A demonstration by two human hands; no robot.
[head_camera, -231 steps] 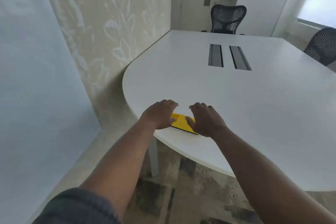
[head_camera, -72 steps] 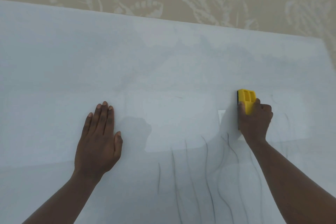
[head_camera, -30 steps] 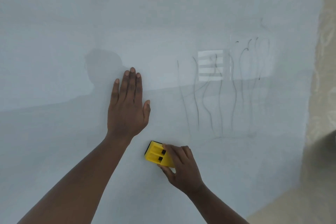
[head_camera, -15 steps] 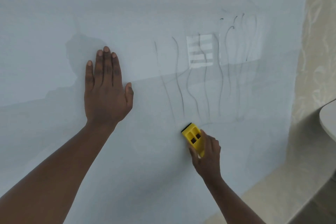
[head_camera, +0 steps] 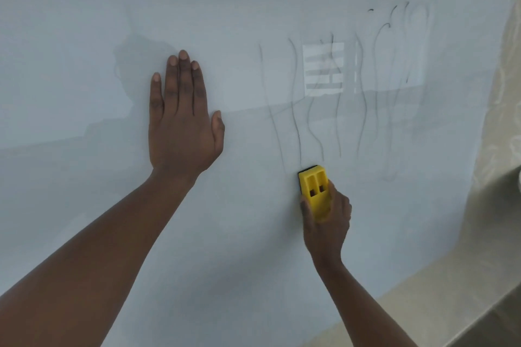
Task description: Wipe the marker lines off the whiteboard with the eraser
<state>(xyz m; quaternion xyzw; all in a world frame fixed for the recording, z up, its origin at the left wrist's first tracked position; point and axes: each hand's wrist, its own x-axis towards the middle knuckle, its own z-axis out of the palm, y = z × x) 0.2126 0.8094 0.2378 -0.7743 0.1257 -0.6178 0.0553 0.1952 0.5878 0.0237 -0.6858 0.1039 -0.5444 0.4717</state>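
2 hands: my left hand (head_camera: 183, 118) lies open, flat on the whiteboard (head_camera: 84, 22); my right hand (head_camera: 327, 220) grips the eraser (head_camera: 314, 189).
Stroke: I'd push firmly upward through the marker lines (head_camera: 335, 121).

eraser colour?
Bright yellow body with a black pad edge at the top, held in the right hand; head view.

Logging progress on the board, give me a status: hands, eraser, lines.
Left hand flat on whiteboard. Right hand gripping yellow eraser, set at bottom ends of marker lines. Lines not yet wiped. Nothing in the way.
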